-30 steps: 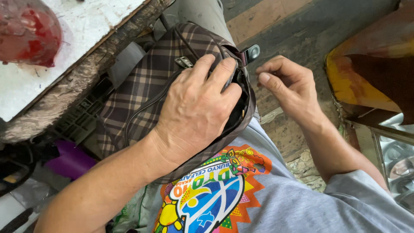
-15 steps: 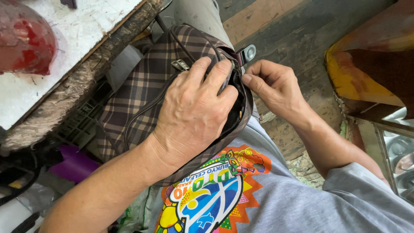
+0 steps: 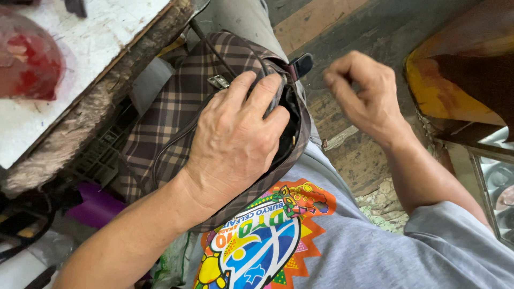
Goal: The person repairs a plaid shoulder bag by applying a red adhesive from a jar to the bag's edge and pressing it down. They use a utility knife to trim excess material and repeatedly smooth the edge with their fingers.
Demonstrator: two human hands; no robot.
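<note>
I sit by a big white worktop [image 3: 80, 64] with a rough, worn edge. It fills the top left of what I see. The floor [image 3: 342, 32] below me is made of dark and light wood planks.

My grey shirt [image 3: 375, 251] has a bright picture on the front, with a yellow sun and blue shapes.

A brown checked bag [image 3: 176, 107] lies on my lap, just beside the edge of the worktop. Its top is open, and it is dark inside.

On the right stands a wooden thing [image 3: 455, 80], orange and brown. I cannot tell what it is.

My left hand [image 3: 235, 144] lies flat on the bag and presses it down. The fingers [image 3: 262, 93] of this hand curl over the open edge of the bag and hold it.

My right hand [image 3: 364, 91] is up in the air beside the bag and does not touch it. It is blurry. Its fingers are curled in and pinched together, and I cannot tell if they hold something small.

A red, round thing [image 3: 29, 61] sits on the worktop at the far left.

A purple thing [image 3: 93, 206] lies low under the worktop.

A small metal clasp [image 3: 218, 81] shines on the bag, near my left hand.
</note>
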